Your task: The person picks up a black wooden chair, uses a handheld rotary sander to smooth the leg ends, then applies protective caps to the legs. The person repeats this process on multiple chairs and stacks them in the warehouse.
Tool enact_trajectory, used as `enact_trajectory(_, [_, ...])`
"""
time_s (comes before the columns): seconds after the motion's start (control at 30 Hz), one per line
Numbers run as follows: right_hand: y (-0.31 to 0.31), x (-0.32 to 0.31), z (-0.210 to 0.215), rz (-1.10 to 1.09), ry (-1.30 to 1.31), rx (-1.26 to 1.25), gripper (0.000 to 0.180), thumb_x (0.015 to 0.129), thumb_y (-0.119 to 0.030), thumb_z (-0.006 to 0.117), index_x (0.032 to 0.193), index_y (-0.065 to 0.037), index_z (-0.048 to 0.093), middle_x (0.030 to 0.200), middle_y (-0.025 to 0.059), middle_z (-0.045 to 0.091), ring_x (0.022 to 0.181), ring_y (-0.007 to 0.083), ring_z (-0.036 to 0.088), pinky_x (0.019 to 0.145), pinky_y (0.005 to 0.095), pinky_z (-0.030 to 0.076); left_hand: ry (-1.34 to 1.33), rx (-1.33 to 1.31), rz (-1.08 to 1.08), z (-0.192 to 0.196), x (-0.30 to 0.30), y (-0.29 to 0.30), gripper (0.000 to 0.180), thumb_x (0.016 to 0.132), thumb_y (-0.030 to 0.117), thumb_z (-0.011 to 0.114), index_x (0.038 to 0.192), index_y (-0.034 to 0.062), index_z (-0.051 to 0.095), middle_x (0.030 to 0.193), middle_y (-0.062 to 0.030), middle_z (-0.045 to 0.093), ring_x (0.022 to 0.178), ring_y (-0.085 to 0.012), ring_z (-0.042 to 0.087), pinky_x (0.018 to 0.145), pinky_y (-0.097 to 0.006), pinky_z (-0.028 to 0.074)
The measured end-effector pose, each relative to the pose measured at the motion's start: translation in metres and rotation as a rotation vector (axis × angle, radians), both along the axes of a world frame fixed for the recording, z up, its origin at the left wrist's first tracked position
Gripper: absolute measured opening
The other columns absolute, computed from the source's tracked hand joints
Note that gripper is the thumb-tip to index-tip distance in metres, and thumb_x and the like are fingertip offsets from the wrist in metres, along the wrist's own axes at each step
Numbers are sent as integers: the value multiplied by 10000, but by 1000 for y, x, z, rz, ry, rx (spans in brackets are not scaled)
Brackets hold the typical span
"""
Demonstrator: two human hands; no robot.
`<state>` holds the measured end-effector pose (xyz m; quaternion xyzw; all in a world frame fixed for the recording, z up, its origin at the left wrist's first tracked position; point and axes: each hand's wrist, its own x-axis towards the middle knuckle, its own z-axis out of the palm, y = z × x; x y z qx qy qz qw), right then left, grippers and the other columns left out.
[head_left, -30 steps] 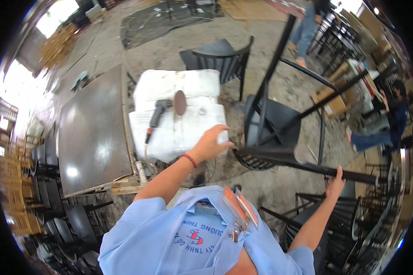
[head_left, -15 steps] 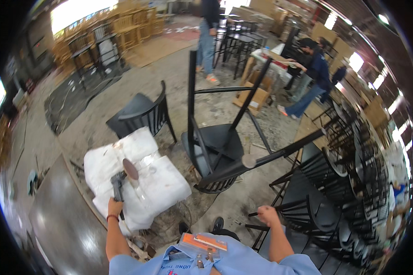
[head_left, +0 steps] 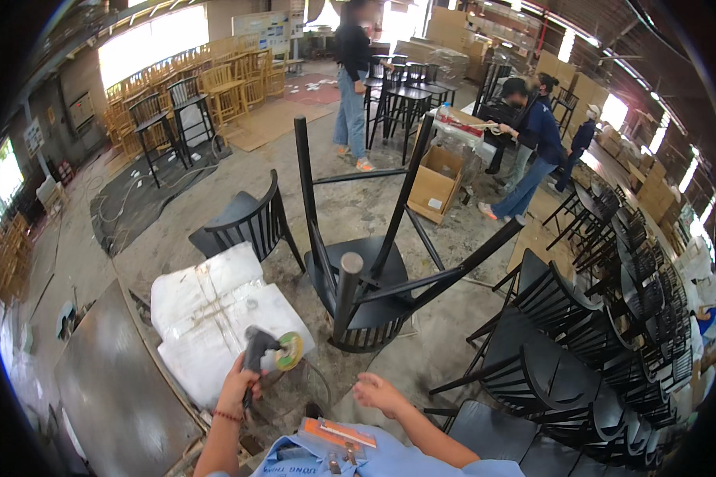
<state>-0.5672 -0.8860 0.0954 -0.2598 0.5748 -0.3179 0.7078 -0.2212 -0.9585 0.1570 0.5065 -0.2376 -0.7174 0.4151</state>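
Black in the head view, the disc sander (head_left: 258, 347) sits at near left, its body grasped by our left hand (head_left: 237, 386), probably keeping skin clear of the disc (head_left: 291, 351). Our right hand (head_left: 379, 395), loosely curled, holds nothing; beyond it, the chair (head_left: 383, 313) is upturned, presumably exposing its legs (head_left: 348, 298).

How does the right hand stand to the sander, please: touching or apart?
Apart; the head view shows floor between the right hand and the sander.
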Motion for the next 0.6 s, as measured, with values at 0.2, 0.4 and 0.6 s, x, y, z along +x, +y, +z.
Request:
enact_trajectory(0.2, [12, -8, 38, -358, -311, 49, 452, 951, -326, 601, 1329, -149, 429, 1167, 133, 574, 1056, 256, 593, 861, 436, 511, -282, -161, -627, 47, -115, 14, 809, 761, -1, 553, 1516, 109, 287, 941, -104, 665, 537, -118, 546, 488, -267, 457])
enact_trajectory(0.4, [34, -49, 48, -772, -297, -159, 379, 936, -345, 620, 1193, -124, 452, 1018, 102, 587, 923, 257, 612, 809, 438, 528, -572, -717, -1028, 37, -227, 62, 797, 765, 74, 560, 1512, 211, 318, 1006, -181, 653, 693, -270, 641, 626, -361, 521])
enact_trajectory(0.6, [24, -112, 106, -940, -158, -323, 403, 916, -261, 622, 1228, -105, 419, 849, 124, 592, 692, 258, 628, 571, 419, 534, -638, -1036, -1079, 27, -297, 82, 795, 830, 166, 595, 1532, 230, 229, 1425, -253, 398, 976, -389, 640, 826, -464, 525])
